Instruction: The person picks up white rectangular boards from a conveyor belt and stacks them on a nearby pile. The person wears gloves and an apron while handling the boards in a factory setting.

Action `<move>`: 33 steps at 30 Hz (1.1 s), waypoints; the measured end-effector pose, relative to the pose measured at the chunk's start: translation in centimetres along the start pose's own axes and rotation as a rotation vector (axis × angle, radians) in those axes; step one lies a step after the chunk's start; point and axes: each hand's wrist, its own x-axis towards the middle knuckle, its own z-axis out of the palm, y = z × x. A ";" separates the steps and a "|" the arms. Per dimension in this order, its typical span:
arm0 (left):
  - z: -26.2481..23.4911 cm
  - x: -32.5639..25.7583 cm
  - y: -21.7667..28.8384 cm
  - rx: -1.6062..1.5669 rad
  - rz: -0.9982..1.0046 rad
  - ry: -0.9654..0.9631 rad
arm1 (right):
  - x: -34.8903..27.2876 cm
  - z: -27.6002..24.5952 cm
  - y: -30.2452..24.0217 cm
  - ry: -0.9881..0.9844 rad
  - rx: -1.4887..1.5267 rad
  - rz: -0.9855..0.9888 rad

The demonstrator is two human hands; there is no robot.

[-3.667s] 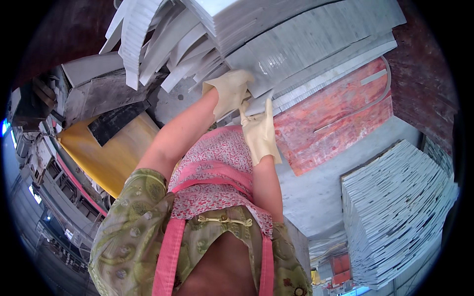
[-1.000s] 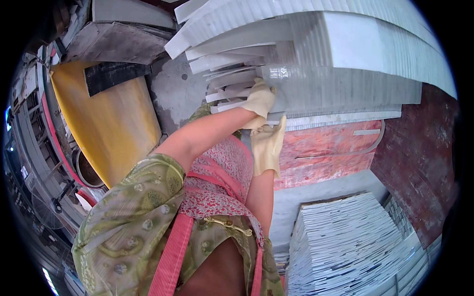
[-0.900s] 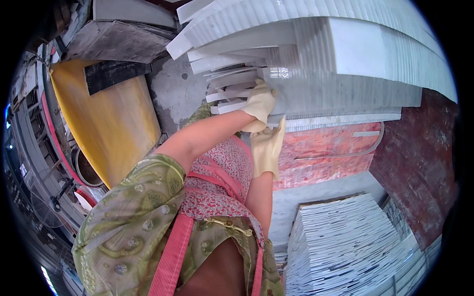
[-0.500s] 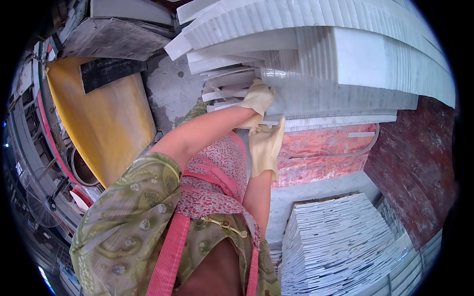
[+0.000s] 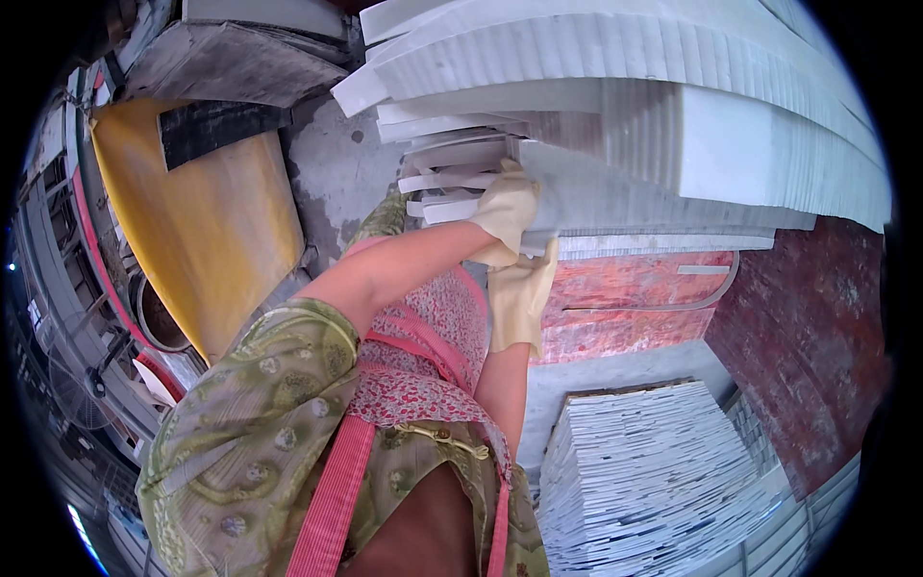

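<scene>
Both my hands wear cream rubber gloves and work close together at the left end of a long stack of whitish strips (image 5: 615, 188). My left hand (image 5: 507, 210) reaches across to the strip ends, its fingers bent over them; what lies under the fingertips is hidden. Just below it, nearer my body, my right hand (image 5: 519, 293) is curled with its thumb edge up, partly covered by the left glove. Anything inside its grip is out of sight. Thin loose white strip ends (image 5: 450, 181) poke out left of my left hand.
More pale slabs (image 5: 577, 48) rise in curved-looking rows beyond. A red-stained board (image 5: 635, 308) lies right of my right hand, with a dark red panel (image 5: 798, 337) farther right. A stack of thin white pieces (image 5: 663, 471) stands near right. Yellow sheet (image 5: 207, 221) stands left.
A white strip end that showed between my gloves is no longer visible. My left hand has shifted slightly nearer, and the right has lowered a little. The view has tilted slightly.
</scene>
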 end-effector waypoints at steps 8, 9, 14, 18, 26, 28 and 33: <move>-0.6 0.6 -0.3 0.001 0.073 -0.084 | -0.2 0.4 -0.3 0.101 0.032 0.023; -0.6 0.6 -0.2 -0.010 0.056 -0.088 | -0.1 0.5 -0.3 0.114 0.025 0.019; -2.3 -0.1 1.6 -0.035 -0.081 -0.095 | 0.0 -0.1 -0.3 0.108 0.008 0.016; -1.2 0.7 0.8 -0.058 -0.092 -0.040 | 0.4 -0.5 0.1 0.102 0.019 -0.005; 0.3 1.9 -1.9 0.175 0.190 -0.032 | 0.8 0.1 1.0 0.003 -0.002 -0.029; -2.3 0.4 0.4 0.041 0.074 -0.032 | 0.6 -0.2 1.0 -0.023 -0.062 -0.047; -2.2 0.3 0.2 0.006 0.017 -0.030 | 0.2 0.4 0.7 -0.008 -0.007 -0.048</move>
